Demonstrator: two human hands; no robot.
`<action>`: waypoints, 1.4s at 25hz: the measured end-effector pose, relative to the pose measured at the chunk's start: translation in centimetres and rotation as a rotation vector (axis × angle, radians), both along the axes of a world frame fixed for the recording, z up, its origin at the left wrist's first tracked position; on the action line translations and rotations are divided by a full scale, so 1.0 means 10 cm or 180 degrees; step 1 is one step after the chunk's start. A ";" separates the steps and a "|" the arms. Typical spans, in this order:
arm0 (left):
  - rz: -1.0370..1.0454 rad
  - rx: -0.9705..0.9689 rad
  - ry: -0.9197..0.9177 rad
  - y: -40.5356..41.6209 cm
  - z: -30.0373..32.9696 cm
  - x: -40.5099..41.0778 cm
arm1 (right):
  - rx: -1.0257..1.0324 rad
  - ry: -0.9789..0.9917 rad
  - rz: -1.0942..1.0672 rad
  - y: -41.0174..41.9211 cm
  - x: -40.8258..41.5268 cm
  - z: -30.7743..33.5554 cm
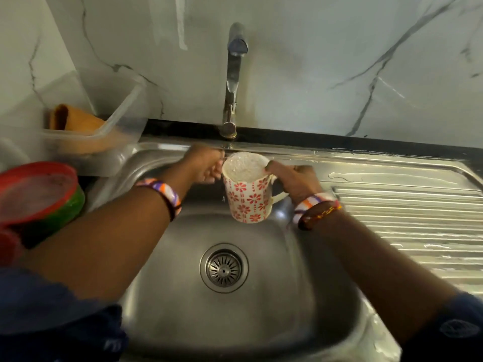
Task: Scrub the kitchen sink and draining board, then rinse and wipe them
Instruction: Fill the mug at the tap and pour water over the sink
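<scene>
A white mug with red flower print (245, 197) is held upright over the steel sink (167, 296), brim-full of foamy water. My right hand (295, 178) grips the mug by its handle. My left hand (206, 165) reaches past the mug's left side toward the base of the tap (234, 74); its fingertips are blurred and I cannot tell what they touch. The ribbed draining board (407, 215) lies to the right, wet, with streaks of water near its back edge. The drain strainer (224, 268) sits in the basin floor.
A clear plastic tub (109, 118) with an orange cloth inside stands at the back left. A red and green lidded container (39, 197) rests on the counter to the left of the basin. Marble-look tiles back the sink.
</scene>
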State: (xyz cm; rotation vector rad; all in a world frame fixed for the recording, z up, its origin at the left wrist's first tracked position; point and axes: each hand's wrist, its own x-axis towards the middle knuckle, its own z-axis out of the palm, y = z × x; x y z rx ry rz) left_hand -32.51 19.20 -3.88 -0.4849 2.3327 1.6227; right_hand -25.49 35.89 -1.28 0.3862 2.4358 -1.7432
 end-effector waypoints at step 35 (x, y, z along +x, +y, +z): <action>-0.1082 0.0825 -0.0462 1.21 0.70 0.86 | 0.1519 0.0312 0.0334 1.02 0.67 1.07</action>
